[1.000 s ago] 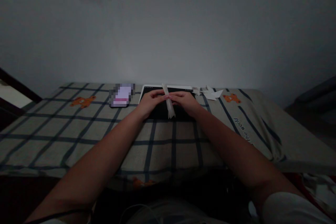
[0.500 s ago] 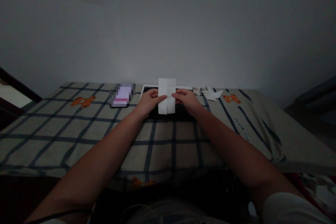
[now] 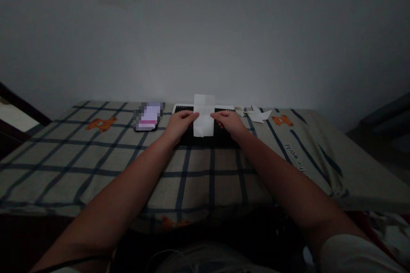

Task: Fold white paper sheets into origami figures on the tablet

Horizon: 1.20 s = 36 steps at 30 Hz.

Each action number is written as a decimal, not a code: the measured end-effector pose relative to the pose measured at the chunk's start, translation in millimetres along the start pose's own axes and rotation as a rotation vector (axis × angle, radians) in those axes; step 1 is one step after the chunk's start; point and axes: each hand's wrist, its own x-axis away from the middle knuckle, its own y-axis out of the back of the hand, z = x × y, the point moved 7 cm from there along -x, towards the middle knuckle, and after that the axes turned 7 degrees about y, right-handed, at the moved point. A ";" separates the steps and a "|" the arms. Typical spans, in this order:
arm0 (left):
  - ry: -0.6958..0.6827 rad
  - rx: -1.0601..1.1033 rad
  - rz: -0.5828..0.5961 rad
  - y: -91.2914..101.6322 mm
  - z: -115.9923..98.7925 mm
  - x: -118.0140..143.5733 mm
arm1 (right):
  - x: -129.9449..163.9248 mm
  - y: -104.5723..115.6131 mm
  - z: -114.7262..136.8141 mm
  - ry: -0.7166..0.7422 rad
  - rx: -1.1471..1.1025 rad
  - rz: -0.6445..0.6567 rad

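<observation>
White folded paper [image 3: 204, 123] stands between my hands, my left hand [image 3: 183, 124] pinching its left edge, my right hand [image 3: 229, 123] pinching its right edge.

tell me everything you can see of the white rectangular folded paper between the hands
The white rectangular folded paper looks thin and matt, taller than wide in view. A seam runs lengthwise near its middle, a crease crosses its upper part, and the bottom edge is slightly uneven. The left hand and right hand pinch its opposite sides, thumbs facing the camera. It appears before a flat black panel; whether they touch is unclear.
</observation>
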 end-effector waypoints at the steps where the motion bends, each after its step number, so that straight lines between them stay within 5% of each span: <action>1: 0.005 -0.014 -0.014 1.9 0.5 -0.7 | -0.1 1.1 0.4 0.000 0.005 -0.009; 10: 0.030 -0.006 0.051 -0.1 3.2 -2.1 | -1.6 -2.4 4.5 0.013 -0.063 -0.008; 23: -0.047 -0.016 -0.057 4.8 -4.3 1.2 | -3.1 -7.8 -2.9 -0.025 -0.340 0.002; 36: 0.023 0.261 0.036 -2.7 7.9 -3.5 | -2.5 -11.7 -8.0 -0.051 -0.339 -0.002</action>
